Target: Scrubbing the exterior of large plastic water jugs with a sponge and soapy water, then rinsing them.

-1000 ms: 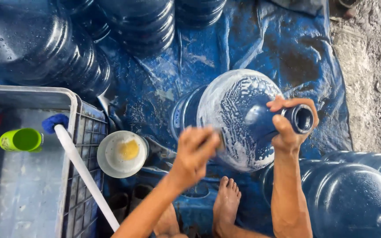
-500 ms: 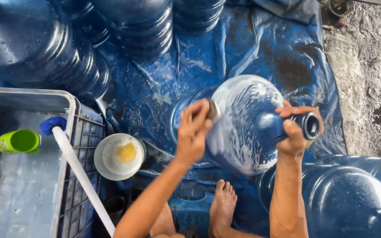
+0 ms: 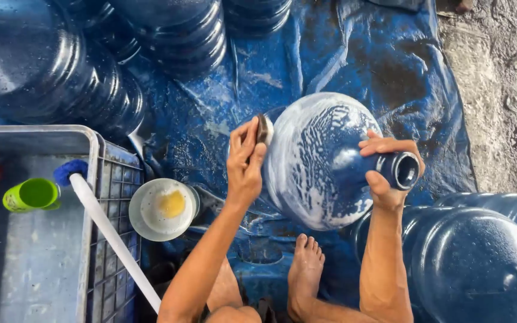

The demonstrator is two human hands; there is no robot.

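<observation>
A person crouched barefoot on a wet blue tarpaulin [image 3: 354, 66] scrubs a large blue water jug [image 3: 321, 161] tipped on its side and streaked with white soap foam. The right hand [image 3: 387, 170] is clamped around the jug's neck, fingers wrapped just behind the open mouth, steadying the vessel where it rests on the tarpaulin in front of the person's bare foot [image 3: 305, 266]. The left hand [image 3: 245, 164] has its fingers closed on a small scrubbing pad [image 3: 264, 128], pressed against the jug's rounded shoulder. Beside the left forearm sits a shallow white bowl [image 3: 161, 209] holding a yellowish cleaning paste, next to a grey plastic crate [image 3: 100, 179] with a green cup [image 3: 31, 194] and a white-handled brush [image 3: 112, 239] leaning across its edge. More blue jugs [image 3: 85, 66] lie stacked above and another [image 3: 474, 251] to the lower right. To scrub well here, the neck grip should likely hold firm, since the soapy surface looks slippery, while the pad works in overlapping strokes and the jug is turned a little at a time so no band of the wall goes uncleaned.
</observation>
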